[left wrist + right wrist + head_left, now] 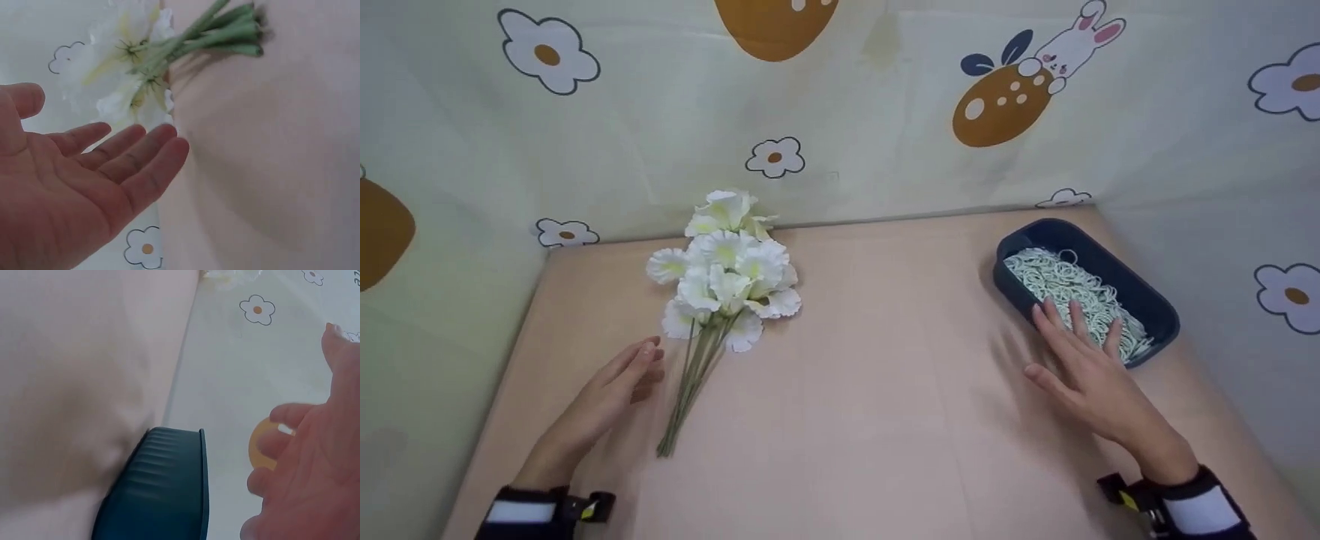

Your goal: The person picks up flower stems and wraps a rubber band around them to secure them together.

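A bunch of white artificial flowers (727, 274) with pale yellow centres lies on the table, its green stems (695, 390) pointing toward the front. My left hand (611, 394) is just left of the stems, fingers loosely bent and nothing in them; the left wrist view shows its palm (62, 191) bare. At the right, a dark blue tray (1144, 300) holds a heap of small pale green rings (1072, 289). Over the tray's near edge hovers my right hand (1091, 379), its fingers spread. In the right wrist view the tray's ribbed side (157, 489) stands below and left of the fingers.
A pinkish-beige cloth covers the table (870, 390). Pale walls (645, 142) printed with flowers, brown eggs and a rabbit close it in at the back and both sides. The tray stands near the table's right edge.
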Available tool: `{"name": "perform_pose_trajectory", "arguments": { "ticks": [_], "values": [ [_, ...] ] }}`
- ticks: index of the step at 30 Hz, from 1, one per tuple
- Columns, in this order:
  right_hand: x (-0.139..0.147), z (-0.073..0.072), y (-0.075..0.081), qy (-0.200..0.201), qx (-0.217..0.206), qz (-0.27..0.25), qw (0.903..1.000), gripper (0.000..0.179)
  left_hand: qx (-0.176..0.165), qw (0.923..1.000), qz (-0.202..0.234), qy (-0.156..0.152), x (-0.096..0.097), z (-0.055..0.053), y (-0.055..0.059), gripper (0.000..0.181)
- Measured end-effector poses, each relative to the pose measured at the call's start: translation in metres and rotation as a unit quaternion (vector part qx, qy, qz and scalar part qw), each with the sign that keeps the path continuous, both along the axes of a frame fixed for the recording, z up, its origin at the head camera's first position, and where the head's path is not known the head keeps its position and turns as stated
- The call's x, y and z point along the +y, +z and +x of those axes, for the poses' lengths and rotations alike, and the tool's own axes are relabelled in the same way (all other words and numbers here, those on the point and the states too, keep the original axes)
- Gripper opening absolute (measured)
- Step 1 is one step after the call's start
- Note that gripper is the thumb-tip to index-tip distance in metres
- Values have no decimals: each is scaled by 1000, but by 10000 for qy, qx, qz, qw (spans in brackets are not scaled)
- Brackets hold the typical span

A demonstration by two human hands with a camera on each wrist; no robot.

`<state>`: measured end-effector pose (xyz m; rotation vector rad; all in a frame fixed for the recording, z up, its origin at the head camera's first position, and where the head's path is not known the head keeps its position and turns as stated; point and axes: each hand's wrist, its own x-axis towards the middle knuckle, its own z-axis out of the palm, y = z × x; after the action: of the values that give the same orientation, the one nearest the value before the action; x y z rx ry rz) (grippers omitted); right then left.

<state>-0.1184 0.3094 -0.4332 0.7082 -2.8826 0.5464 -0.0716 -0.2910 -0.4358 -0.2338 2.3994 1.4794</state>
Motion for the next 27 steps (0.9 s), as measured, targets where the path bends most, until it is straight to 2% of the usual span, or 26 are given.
{"name": "perform_pose_trajectory", "arguments": {
  "ticks": [5, 11, 14, 21, 27],
  "values": [
    [-5, -7, 2, -121, -113, 63, 9998, 74, -379, 9961, 794, -118, -15, -21, -9, 77],
    [-18, -19, 1, 109, -235, 132, 9996, 75, -923, 9830, 1575, -199, -23, -35, -17, 71],
    [-26, -26, 1, 205, -362, 163, 9990, 76, -1042, 9778, 1801, -236, -22, -40, -17, 65],
    [-42, -40, 0, 234, -668, 181, 9973, 79, -1335, 9661, 2209, 41, -9, -55, -17, 54],
    [-55, -48, -4, 113, -889, 295, 9955, 84, -1603, 9473, 2764, 240, 1, -65, -23, 55]
  ]
}}
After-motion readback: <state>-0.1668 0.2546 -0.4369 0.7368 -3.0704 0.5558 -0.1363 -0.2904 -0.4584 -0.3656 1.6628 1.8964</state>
